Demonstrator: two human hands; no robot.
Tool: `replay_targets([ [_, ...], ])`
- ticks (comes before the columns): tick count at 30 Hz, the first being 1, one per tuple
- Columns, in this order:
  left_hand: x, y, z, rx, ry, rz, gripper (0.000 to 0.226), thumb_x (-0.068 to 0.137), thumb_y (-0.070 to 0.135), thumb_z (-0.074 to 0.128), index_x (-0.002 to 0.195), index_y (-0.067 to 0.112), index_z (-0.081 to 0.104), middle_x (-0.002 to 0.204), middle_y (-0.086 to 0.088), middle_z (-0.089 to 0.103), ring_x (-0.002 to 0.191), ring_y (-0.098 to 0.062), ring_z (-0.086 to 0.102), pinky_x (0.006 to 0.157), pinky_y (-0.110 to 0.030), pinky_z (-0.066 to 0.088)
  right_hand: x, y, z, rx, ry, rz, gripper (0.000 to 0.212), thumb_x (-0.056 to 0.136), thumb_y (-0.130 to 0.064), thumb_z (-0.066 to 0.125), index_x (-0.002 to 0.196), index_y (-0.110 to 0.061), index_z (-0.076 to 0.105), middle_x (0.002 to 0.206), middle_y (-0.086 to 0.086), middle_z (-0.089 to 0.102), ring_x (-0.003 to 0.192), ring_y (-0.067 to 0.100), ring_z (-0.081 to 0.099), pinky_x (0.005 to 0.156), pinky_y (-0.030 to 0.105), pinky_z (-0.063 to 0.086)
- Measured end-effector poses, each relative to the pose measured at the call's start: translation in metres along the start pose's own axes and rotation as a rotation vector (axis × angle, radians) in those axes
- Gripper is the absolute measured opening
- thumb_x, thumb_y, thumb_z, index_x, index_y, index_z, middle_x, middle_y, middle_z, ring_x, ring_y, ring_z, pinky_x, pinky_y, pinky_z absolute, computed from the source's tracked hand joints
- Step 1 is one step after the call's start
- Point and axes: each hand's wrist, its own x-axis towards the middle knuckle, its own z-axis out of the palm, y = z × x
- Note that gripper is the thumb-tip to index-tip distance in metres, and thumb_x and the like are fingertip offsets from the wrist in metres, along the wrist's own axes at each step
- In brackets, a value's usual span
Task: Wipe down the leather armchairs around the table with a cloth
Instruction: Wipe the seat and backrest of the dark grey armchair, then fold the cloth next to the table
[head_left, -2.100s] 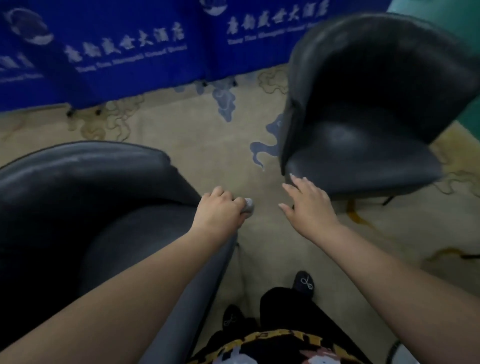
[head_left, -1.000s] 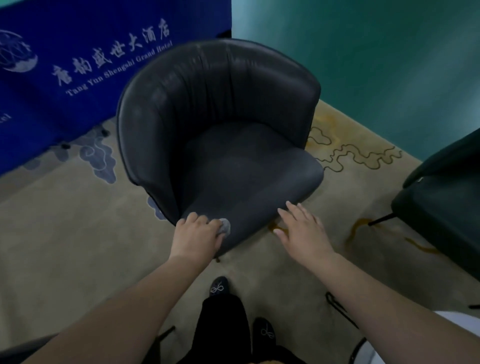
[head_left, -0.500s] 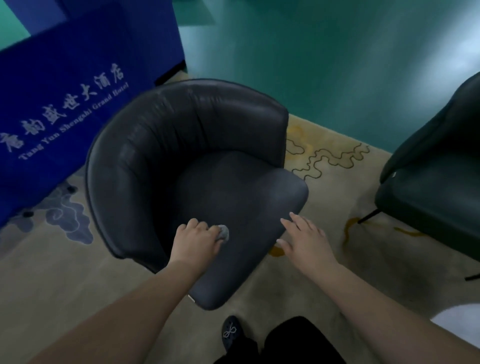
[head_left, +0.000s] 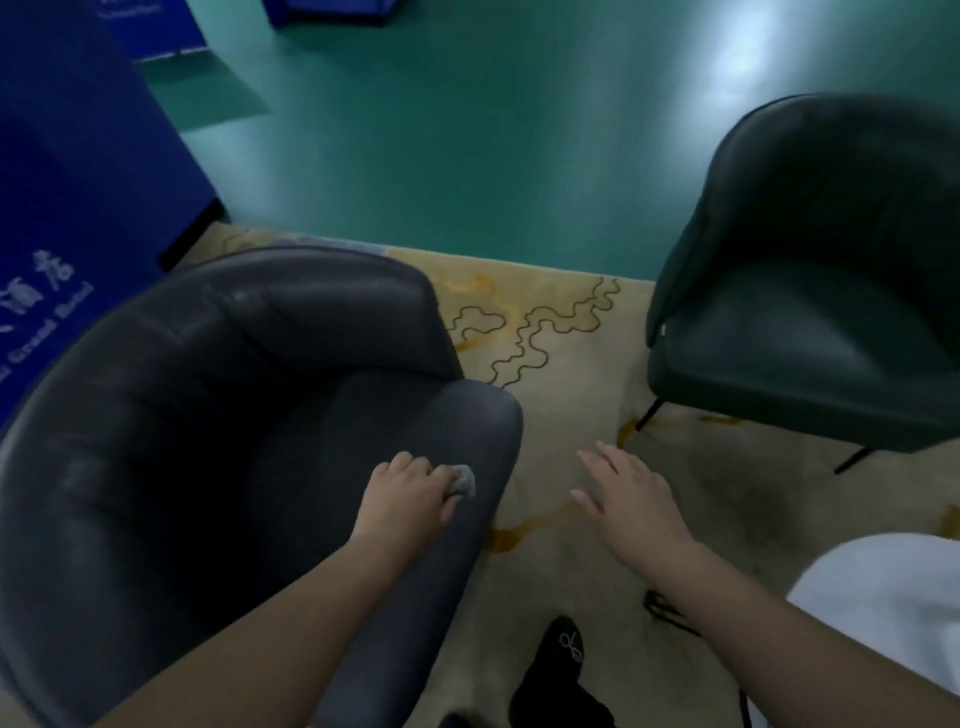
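Note:
A dark grey leather armchair (head_left: 208, 415) fills the left half of the view. My left hand (head_left: 405, 499) is over the front right part of its seat, fingers curled round a small bunched grey cloth (head_left: 462, 480) whose end sticks out past my thumb. My right hand (head_left: 628, 493) hovers flat with straight, spread fingers over the carpet, to the right of that seat and touching nothing. A second, dark green leather armchair (head_left: 821, 291) stands at the upper right, apart from both hands.
Beige patterned carpet (head_left: 561, 364) lies between the chairs, ending at a green floor (head_left: 467, 130) beyond. A blue printed banner (head_left: 67, 208) stands at the left. A white round surface (head_left: 893, 608) shows at the lower right. My black shoe (head_left: 561, 654) is on the carpet below.
My view has swung right and closer: the grey chair has slid to the left and the green chair has come fully into view. My left hand keeps the cloth over the seat front.

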Motion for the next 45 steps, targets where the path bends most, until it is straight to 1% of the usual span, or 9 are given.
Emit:
replay_targets([
  [3, 0.044, 0.034, -0.017, -0.094, 0.006, 0.152, 0.029, 0.099, 0.038, 0.039, 0.118, 0.023, 0.055, 0.109, -0.001, 0.054, 0.098, -0.019, 0.05, 0.082, -0.032, 0.045, 0.002, 0.041, -0.014, 0.031, 0.043, 0.068, 0.054, 0.098, -0.047, 0.039, 0.148, -0.028, 0.027, 0.156, -0.001, 0.024, 0.143, 0.018, 0.022, 0.114, 0.04, 0.025],
  [10, 0.119, 0.125, -0.031, -0.21, 0.07, 0.304, 0.04, 0.098, 0.038, 0.04, 0.138, 0.031, 0.04, 0.113, 0.001, 0.045, 0.1, -0.016, 0.045, 0.08, -0.03, 0.048, -0.012, 0.127, -0.038, 0.06, 0.133, 0.273, 0.054, 0.098, -0.047, 0.038, 0.147, -0.027, 0.029, 0.156, 0.0, 0.024, 0.143, 0.02, 0.022, 0.113, 0.04, 0.025],
  [21, 0.194, 0.23, -0.039, -0.237, 0.004, 0.579, 0.037, 0.096, 0.039, 0.046, 0.133, 0.034, 0.044, 0.113, 0.006, 0.044, 0.092, -0.007, 0.04, 0.074, -0.021, 0.035, -0.041, 0.2, -0.042, 0.164, 0.301, 0.596, 0.055, 0.097, -0.048, 0.043, 0.146, -0.028, 0.032, 0.155, -0.002, 0.028, 0.141, 0.018, 0.028, 0.111, 0.034, 0.029],
  [25, 0.218, 0.272, -0.037, -0.551, -0.236, 0.441, 0.043, 0.091, 0.034, 0.058, 0.133, 0.031, 0.048, 0.121, 0.01, 0.054, 0.106, -0.01, 0.053, 0.089, -0.028, 0.049, -0.045, 0.211, -0.047, 0.267, 0.429, 0.681, 0.052, 0.095, -0.045, 0.049, 0.143, -0.029, 0.038, 0.151, -0.005, 0.035, 0.137, 0.014, 0.034, 0.11, 0.029, 0.03],
  [29, 0.245, 0.308, -0.052, -0.857, -0.577, 0.446, 0.037, 0.091, 0.019, 0.063, 0.128, 0.023, 0.056, 0.113, 0.005, 0.064, 0.103, -0.011, 0.06, 0.083, -0.023, 0.05, -0.043, 0.209, -0.061, 0.612, 0.569, 0.681, 0.048, 0.091, -0.043, 0.057, 0.137, -0.035, 0.044, 0.138, -0.014, 0.047, 0.123, 0.004, 0.046, 0.102, 0.021, 0.038],
  [31, 0.252, 0.322, -0.062, -0.977, -0.718, 0.474, 0.03, 0.093, 0.012, 0.06, 0.123, 0.015, 0.06, 0.109, -0.002, 0.069, 0.097, -0.015, 0.064, 0.077, -0.023, 0.052, -0.036, 0.204, -0.072, 0.869, 0.607, 0.687, 0.046, 0.089, -0.042, 0.062, 0.131, -0.039, 0.046, 0.127, -0.017, 0.055, 0.115, 0.0, 0.052, 0.099, 0.025, 0.045],
  [35, 0.264, 0.337, -0.068, -0.98, -0.837, 0.537, 0.03, 0.089, 0.011, 0.065, 0.119, 0.013, 0.061, 0.107, -0.004, 0.071, 0.099, -0.016, 0.067, 0.087, -0.033, 0.054, -0.026, 0.201, -0.089, 1.092, 0.741, 0.782, 0.037, 0.088, -0.037, 0.065, 0.123, -0.033, 0.053, 0.112, -0.017, 0.061, 0.103, -0.001, 0.057, 0.083, 0.015, 0.047],
  [40, 0.273, 0.354, -0.072, -0.728, -0.553, 0.809, 0.036, 0.075, 0.024, 0.08, 0.105, 0.029, 0.061, 0.102, 0.013, 0.059, 0.09, -0.001, 0.06, 0.079, -0.016, 0.05, -0.024, 0.207, -0.083, 1.199, 0.86, 0.964, 0.037, 0.085, -0.038, 0.067, 0.12, -0.032, 0.056, 0.114, -0.01, 0.063, 0.106, 0.009, 0.059, 0.093, 0.033, 0.052],
  [45, 0.275, 0.377, -0.068, -0.568, -0.508, 0.945, 0.036, 0.07, 0.029, 0.082, 0.097, 0.029, 0.057, 0.1, 0.008, 0.055, 0.085, -0.006, 0.06, 0.076, -0.028, 0.055, -0.029, 0.212, -0.082, 1.365, 1.095, 1.066, 0.058, 0.062, -0.062, 0.065, 0.108, -0.026, 0.061, 0.103, -0.003, 0.069, 0.096, 0.016, 0.066, 0.085, 0.039, 0.056],
])
